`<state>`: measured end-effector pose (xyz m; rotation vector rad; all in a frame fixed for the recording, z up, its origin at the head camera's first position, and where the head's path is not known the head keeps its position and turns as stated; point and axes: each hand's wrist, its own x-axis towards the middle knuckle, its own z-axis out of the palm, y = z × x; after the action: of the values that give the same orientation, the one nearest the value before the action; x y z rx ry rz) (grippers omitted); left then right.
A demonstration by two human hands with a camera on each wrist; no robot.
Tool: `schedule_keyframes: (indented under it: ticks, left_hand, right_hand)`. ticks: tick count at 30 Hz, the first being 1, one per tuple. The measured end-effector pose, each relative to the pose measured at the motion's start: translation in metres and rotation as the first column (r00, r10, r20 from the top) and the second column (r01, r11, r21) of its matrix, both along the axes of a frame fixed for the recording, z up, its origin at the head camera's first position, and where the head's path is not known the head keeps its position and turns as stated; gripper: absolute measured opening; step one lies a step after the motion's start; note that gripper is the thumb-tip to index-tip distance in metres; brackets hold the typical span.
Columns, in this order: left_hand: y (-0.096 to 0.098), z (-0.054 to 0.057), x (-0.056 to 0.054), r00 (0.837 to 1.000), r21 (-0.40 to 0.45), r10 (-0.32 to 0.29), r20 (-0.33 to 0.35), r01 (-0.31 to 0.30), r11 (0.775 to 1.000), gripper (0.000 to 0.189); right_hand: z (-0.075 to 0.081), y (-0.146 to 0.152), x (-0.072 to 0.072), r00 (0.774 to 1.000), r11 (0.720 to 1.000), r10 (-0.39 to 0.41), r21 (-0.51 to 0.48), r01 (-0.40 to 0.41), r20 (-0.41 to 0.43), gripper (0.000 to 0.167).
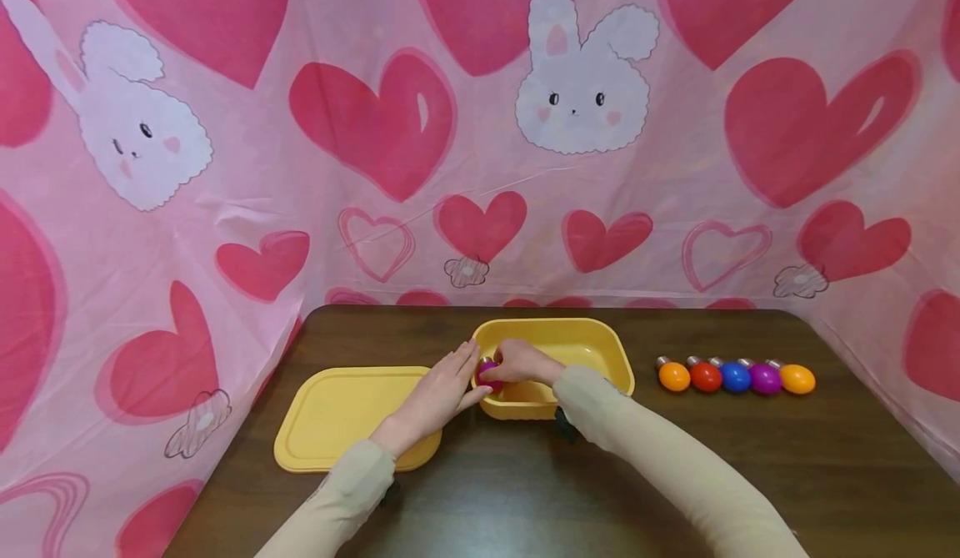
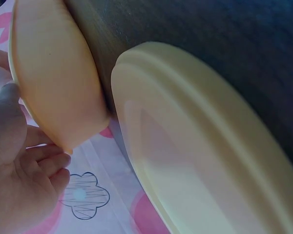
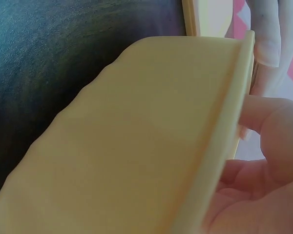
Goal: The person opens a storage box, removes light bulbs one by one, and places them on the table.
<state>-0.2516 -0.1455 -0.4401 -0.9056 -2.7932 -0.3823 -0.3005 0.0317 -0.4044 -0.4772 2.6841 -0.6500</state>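
A yellow rectangular box [image 1: 525, 409] stands open near the back of the table. Inside its left end is a purple light bulb [image 1: 489, 376] with a silvery base, and my right hand [image 1: 522, 363] reaches over the front rim and pinches it. My left hand [image 1: 438, 391] lies against the box's left end, fingers stretched along the rim and thumb near the front corner. In the left wrist view, its fingertips [image 2: 61, 163] touch the rim. The box wall [image 3: 122, 131] hides the bulb in the right wrist view.
A yellow lid [image 1: 345, 416] lies flat left of the box, partly under my left forearm. To the right, several coloured bulbs stand in a row: orange [image 1: 674, 377], red [image 1: 706, 377], blue [image 1: 736, 377], purple [image 1: 766, 379] and another orange [image 1: 797, 379]. A heart-printed cloth [image 1: 480, 166] hangs behind the table.
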Motion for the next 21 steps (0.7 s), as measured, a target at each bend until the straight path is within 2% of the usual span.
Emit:
schedule_keyframes:
  ticks: [5,11,17,21]
  left_hand:
    - [0.001,0.000,0.000,1.000,-0.001,0.002,0.002,-0.002,1.000,0.068]
    - [0.001,0.000,0.000,1.000,-0.016,0.008,0.017,-0.007,1.000,0.069]
    - [0.002,0.000,-0.001,1.000,-0.027,0.007,-0.001,-0.007,1.000,0.068]
    - [0.002,0.000,0.000,1.000,-0.014,0.014,0.023,-0.014,1.000,0.069]
  right_hand:
    - [-0.001,0.000,-0.001,1.000,1.000,0.007,0.003,-0.007,-0.009,0.027]
    - [-0.002,0.007,0.001,1.000,0.999,-0.013,-0.038,0.013,0.002,0.026]
    - [0.003,0.023,0.003,1.000,0.998,-0.021,-0.051,0.020,-0.002,0.030]
    - [0.008,0.037,0.006,1.000,0.998,-0.030,-0.050,0.030,-0.004,0.035]
